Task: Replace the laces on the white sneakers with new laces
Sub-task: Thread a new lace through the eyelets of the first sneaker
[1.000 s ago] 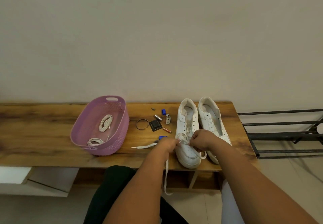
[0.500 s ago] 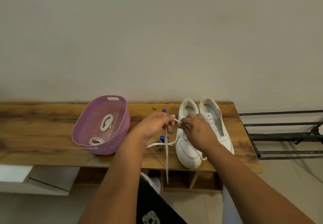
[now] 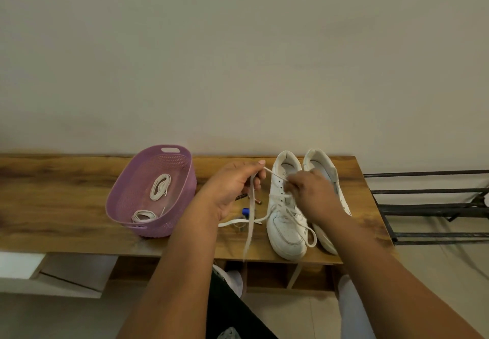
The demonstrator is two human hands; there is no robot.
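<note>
Head view: left shoe [image 3: 287, 211] stands on bench [image 3: 66, 206], right shoe [image 3: 325, 179] touching its right side. Lace [image 3: 250, 222] runs from the left shoe's eyelets out to the left and trails over the bench edge. Lace judged light, limp and flat, likely to twist; best pinched near the tip or close to an eyelet. Left hand [image 3: 232, 187], left of the shoe, curled, pinching lace between thumb and fingers. Right hand [image 3: 308, 193] over the tongue, fingers bent at the eyelets; whether it grips lace, cannot tell. Basket [image 3: 185, 164] well left of the shoe holds coiled laces [image 3: 159, 186].
</note>
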